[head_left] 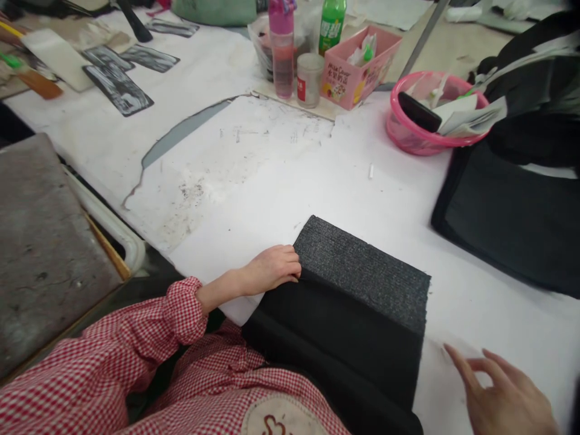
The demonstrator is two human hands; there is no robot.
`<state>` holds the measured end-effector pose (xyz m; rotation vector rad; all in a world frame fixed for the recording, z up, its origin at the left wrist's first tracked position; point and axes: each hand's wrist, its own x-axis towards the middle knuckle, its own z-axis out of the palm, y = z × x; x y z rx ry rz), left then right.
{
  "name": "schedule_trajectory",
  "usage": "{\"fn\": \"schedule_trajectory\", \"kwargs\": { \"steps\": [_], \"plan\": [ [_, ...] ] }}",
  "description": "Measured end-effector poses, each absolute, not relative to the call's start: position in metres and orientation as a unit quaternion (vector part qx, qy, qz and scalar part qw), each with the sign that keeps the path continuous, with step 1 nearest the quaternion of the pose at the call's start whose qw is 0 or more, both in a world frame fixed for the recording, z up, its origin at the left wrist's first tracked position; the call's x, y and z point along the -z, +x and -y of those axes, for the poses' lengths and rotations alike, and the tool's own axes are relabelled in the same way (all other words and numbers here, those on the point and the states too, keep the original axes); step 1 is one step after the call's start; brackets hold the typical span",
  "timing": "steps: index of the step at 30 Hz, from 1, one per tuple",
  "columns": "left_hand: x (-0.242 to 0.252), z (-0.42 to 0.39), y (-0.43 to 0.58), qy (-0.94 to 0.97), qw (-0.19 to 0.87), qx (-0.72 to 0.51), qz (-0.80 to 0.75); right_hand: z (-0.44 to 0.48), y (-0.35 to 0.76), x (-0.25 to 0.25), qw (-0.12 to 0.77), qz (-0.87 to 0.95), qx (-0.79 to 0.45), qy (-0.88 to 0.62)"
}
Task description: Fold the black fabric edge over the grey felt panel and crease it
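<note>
A black fabric piece point(357, 332) lies over the front edge of the white-covered table, its far part a speckled dark grey strip point(362, 269). At the left end of the line where strip and smooth black fabric meet, my left hand point(276, 266) is closed with its fingers curled on the fabric edge. My right hand point(502, 386) is off to the right of the fabric, apart from it, above the white table cover point(489, 314). Its fingers are spread and nothing shows between them.
Beyond the fabric lies a small white stick point(371, 171). A pink basket point(394, 130) holds papers and a dark phone-like object. Black bags or fabric point(516, 205) fill the right. A pink box point(347, 84), glass jar point(310, 81) and bottles stand behind; dark printed pieces point(118, 90) lie back left.
</note>
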<state>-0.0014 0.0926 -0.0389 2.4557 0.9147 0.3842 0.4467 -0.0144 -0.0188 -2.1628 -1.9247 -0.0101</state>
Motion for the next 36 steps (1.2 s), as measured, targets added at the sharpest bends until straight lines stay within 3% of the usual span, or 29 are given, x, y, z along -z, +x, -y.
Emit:
{"fn": "schedule_trajectory", "kwargs": {
  "steps": [6, 11, 25, 36],
  "plan": [
    [0.04, -0.098, -0.003, 0.909, 0.236, -0.123, -0.322, -0.035, 0.304, 0.013, 0.203, 0.767, -0.168, -0.586],
    [0.045, -0.1, -0.006, 0.91, 0.233, -0.125, -0.319, -0.05, 0.226, 0.033, 0.199, 0.827, -0.174, -0.496],
    [0.056, -0.09, -0.013, 0.843, 0.264, -0.25, -0.397, -0.05, 0.221, 0.059, 0.252, 0.817, -0.124, -0.503],
    [0.064, -0.084, -0.022, 0.893, 0.162, -0.253, -0.334, -0.048, 0.221, 0.061, 0.228, 0.839, -0.129, -0.476]
  ]
}}
